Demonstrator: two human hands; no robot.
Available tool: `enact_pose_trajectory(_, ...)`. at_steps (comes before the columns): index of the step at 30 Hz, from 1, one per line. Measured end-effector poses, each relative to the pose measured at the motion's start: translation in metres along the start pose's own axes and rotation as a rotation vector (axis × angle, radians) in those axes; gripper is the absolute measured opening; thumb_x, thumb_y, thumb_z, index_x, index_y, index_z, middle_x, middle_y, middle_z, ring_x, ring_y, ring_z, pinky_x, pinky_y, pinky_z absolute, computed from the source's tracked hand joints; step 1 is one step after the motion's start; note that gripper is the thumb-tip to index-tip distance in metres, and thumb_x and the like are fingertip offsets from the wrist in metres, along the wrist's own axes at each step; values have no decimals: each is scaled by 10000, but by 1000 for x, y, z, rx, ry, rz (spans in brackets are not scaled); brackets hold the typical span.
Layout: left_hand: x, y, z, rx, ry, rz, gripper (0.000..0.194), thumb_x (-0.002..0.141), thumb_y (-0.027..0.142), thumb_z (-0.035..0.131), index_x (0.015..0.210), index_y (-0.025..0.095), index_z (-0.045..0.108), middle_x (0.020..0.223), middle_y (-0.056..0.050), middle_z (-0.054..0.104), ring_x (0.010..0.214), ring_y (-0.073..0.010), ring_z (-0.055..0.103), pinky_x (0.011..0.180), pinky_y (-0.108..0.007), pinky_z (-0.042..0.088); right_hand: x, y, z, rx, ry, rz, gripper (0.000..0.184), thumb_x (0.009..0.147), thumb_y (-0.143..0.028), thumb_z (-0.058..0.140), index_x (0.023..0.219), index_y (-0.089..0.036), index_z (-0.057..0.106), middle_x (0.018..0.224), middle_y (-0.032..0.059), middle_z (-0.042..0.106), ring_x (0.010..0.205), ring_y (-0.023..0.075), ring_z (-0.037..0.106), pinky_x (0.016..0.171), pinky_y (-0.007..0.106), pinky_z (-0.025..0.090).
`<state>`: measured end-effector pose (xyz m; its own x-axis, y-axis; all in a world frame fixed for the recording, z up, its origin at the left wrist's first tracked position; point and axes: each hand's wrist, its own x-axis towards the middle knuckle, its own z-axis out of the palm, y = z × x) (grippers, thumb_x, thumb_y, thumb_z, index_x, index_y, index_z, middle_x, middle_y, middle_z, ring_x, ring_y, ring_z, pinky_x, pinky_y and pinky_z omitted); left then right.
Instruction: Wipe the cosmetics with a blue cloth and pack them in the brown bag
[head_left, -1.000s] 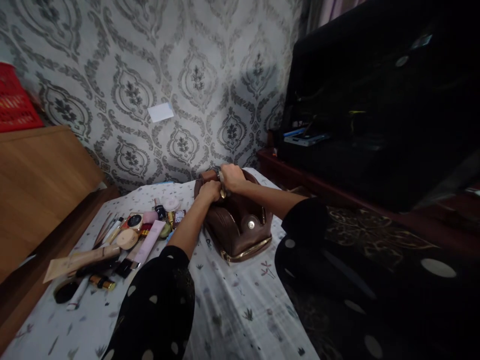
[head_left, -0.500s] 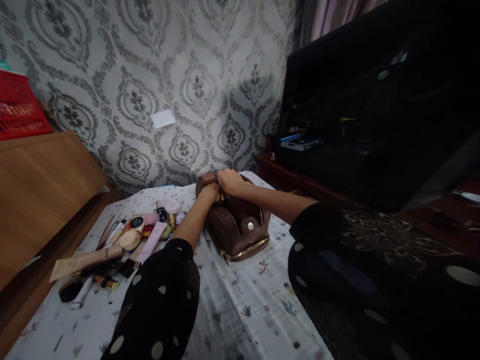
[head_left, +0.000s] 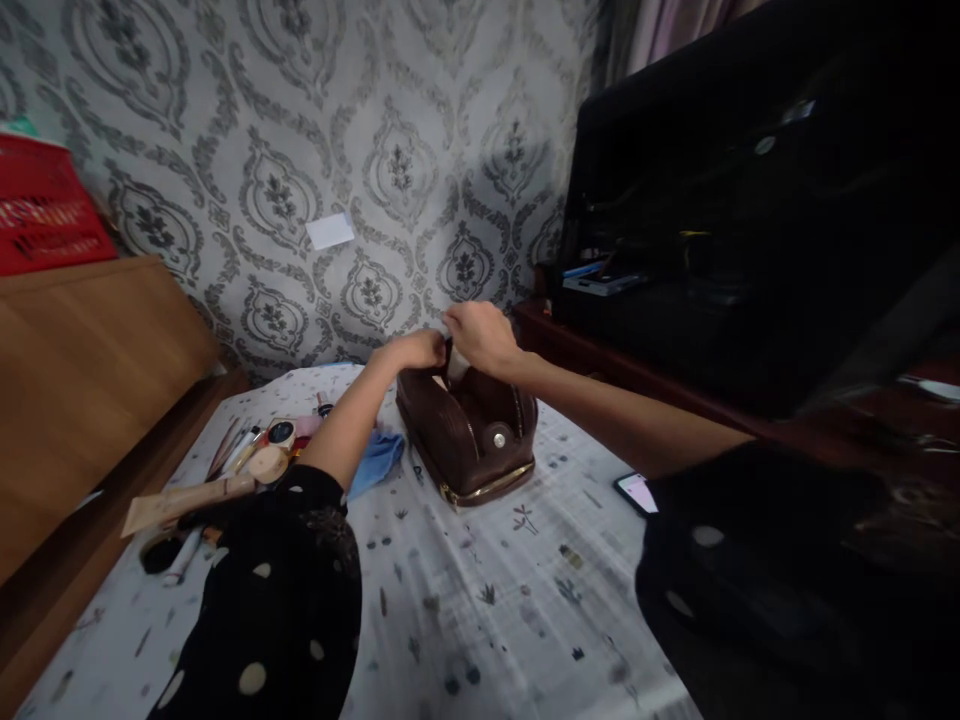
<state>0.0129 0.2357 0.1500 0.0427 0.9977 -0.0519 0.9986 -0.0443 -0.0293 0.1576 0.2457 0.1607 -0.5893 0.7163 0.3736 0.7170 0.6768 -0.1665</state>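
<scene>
A brown leather-like cosmetic bag point(head_left: 501, 462) stands on the white printed cloth, its top open and a gold zip along its near edge. A round metal snap shows on its inner near flap. My left hand point(head_left: 418, 350) is closed at the bag's far left rim. Just right of it and slightly higher, my right hand point(head_left: 481, 335) is closed on the bag's far flap; its fingertips are partly hidden. A blue cloth point(head_left: 379, 458) lies left of the bag, partly behind my left forearm.
Several cosmetics, among them a beige tube point(head_left: 191, 500) and a round compact point(head_left: 268, 463), lie on the left. A phone point(head_left: 637, 493) rests by my right sleeve. A wooden cabinet point(head_left: 97, 370) borders the left, a dark television point(head_left: 735, 230) the right.
Both hands have risen at the bag's far end, the right one higher. My left forearm has swung left over the cosmetics. The blue cloth and the phone now show.
</scene>
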Motion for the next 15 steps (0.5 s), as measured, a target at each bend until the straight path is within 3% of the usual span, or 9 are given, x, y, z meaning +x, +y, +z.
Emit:
enact_pose_trajectory(2,-24,-7,-8,-31,53,12,270,871,174,488,984,93,719,888,-46,726,816,-158,639,731,-225,467,-13,-1,-3,58,65,-6,427,1019,-316,300,1088,-147,685,1096,133,703,1068,266,640,854,309,468)
enact_pose_trajectory(5,-59,-19,0,-118,197,8,318,882,229,455,1002,104,722,877,-31,720,824,-167,625,763,-242,455,-26,0,-2,71,57,-40,388,1007,-316,333,1112,-173,678,1094,109,707,1053,251,637,860,307,460)
enact_pose_trajectory(8,-88,-32,24,-223,305,-55,287,863,249,489,959,141,737,887,-35,729,836,-176,619,813,-258,444,-28,3,6,-11,-126,-63,330,971,-279,419,1147,-157,669,1159,140,687,1097,268,629,887,320,464)
enact_pose_trajectory(12,-117,-43,59,-280,326,-129,284,874,252,473,928,145,730,878,-56,731,829,-185,620,800,-267,447,-20,10,27,-57,-322,-91,299,929,-203,497,1143,-92,674,1176,203,670,1116,294,635,890,337,483)
enact_pose_trajectory(15,-139,-43,84,-343,318,-144,282,876,244,459,901,142,721,862,-51,733,809,-178,633,773,-257,460,-14,15,49,-49,-409,-78,234,894,-180,585,1083,-96,694,1112,190,686,1045,280,666,845,332,513)
